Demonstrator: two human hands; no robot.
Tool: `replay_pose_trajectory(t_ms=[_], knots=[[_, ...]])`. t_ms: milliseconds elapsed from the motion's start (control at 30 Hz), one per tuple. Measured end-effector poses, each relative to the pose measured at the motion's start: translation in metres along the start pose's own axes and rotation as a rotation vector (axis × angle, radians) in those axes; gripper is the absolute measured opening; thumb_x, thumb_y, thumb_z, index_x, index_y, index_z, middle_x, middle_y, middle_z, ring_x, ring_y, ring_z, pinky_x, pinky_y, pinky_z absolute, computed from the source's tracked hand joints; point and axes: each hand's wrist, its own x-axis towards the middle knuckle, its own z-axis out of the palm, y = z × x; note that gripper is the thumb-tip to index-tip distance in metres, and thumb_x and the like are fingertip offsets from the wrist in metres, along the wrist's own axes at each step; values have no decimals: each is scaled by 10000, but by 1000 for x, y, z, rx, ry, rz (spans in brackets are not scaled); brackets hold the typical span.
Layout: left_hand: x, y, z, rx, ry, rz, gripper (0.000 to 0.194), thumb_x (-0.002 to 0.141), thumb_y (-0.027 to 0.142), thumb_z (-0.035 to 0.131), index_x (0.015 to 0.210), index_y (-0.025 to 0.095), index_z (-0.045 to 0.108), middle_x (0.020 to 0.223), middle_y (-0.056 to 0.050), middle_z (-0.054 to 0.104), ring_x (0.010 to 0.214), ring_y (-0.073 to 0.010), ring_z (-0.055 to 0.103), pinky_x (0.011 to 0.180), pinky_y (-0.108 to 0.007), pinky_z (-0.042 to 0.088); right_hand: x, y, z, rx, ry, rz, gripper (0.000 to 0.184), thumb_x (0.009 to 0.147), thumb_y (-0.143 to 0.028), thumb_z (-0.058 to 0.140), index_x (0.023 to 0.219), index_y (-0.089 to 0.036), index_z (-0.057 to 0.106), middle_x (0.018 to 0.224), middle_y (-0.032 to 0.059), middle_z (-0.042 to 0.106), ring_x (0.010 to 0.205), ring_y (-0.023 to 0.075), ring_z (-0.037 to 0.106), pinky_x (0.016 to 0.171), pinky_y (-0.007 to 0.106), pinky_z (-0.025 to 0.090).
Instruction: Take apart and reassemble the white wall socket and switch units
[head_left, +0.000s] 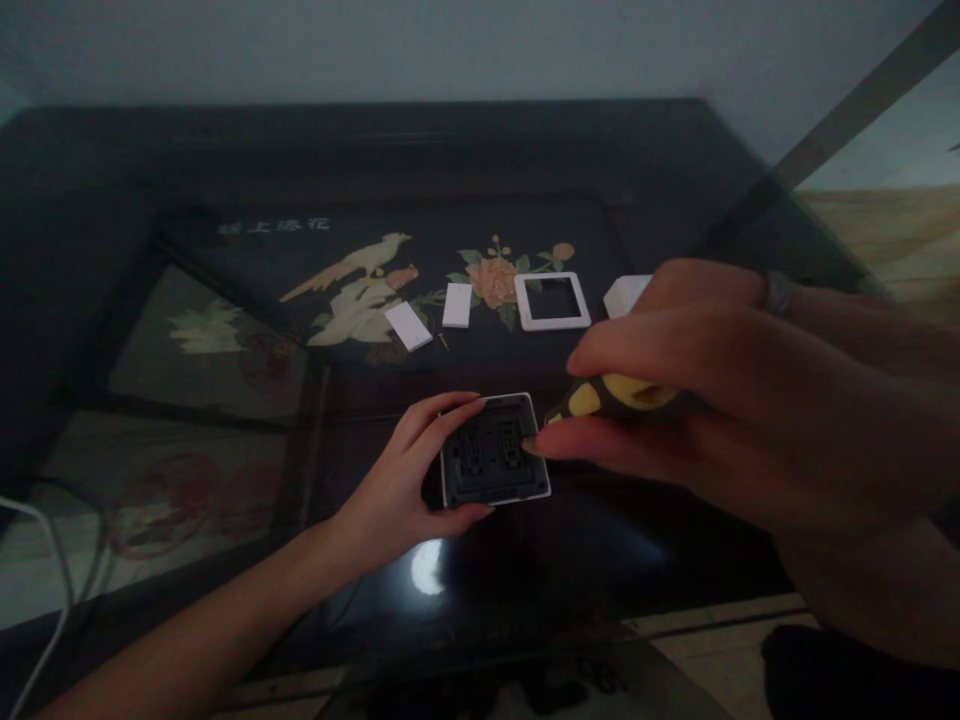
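Observation:
A square wall switch body, black inside with a thin white rim, is gripped at its left side by my left hand, fingers over the top edge and thumb along the bottom. From the right, my right hand is wrapped round a screwdriver with a yellow and black handle. Its front end points toward the right edge of the switch body; fingers hide the tip. Behind lie two white rocker plates, a small brass-coloured screw and a white square frame.
A white block-like piece sits partly behind my right hand. The glossy dark tabletop carries a bird-and-flower picture and reflects a bright light. At the left edge runs a white cable. A pale wall stands behind the table.

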Motion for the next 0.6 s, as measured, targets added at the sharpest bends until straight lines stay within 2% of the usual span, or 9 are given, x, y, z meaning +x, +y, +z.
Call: replay_pose_trajectory(t_ms=[67,133,233,333,367,433,500,600], knots=[[0,-1,0,3,2,9,772,757,343,746,1418,280,353,1419,-112,414,1317,-355,426,1110,-537,390,-2,0,2,-241,22,-144,187,736,-445,787,736,-303,665,678,-73,698,596,123,675,587,204,538],[0,-1,0,-1,-9,2,758,760,345,746,1411,269,366,1416,-114,420,1316,-344,429,1117,-524,384,-3,-3,-1,-300,9,-179,167,766,-466,755,834,-327,692,774,-52,736,659,141,701,623,208,554],[0,-1,0,-12,-20,-8,749,765,341,744,1407,269,364,1414,-116,409,1312,-320,433,1118,-498,386,-2,-8,-8,-130,-91,-141,205,843,-433,676,1045,-394,683,1022,-50,757,889,155,728,760,208,570],[0,0,0,-14,-14,3,756,765,335,742,1410,279,352,1413,-113,402,1310,-316,433,1114,-490,390,-2,-10,-13,-47,-165,-133,260,942,-332,536,1143,-460,640,1132,-128,726,1011,137,706,828,226,554],[0,0,0,-14,-12,6,755,764,337,742,1408,279,354,1413,-113,401,1309,-316,433,1113,-488,391,-3,-10,-14,-88,-177,-133,285,940,-293,546,1160,-453,633,1124,-141,726,987,132,710,812,219,552],[0,0,0,-16,-12,7,746,760,340,744,1399,273,366,1412,-112,401,1308,-316,433,1114,-484,391,-4,-8,-11,-220,-160,-129,250,909,-264,614,1130,-373,655,1062,-111,740,882,127,716,744,201,540],[-1,0,0,-18,-11,9,742,755,338,749,1392,269,376,1403,-110,408,1302,-314,438,1115,-480,392,-5,-5,-7,-389,-93,-168,117,886,-337,656,989,-289,685,911,-70,740,731,118,690,631,205,504],[0,1,0,-19,-7,10,758,749,335,758,1397,274,370,1399,-106,412,1302,-310,438,1118,-478,389,-4,-1,-3,-589,-26,-303,252,876,-494,625,823,-251,666,722,-58,678,557,105,612,507,241,420]])
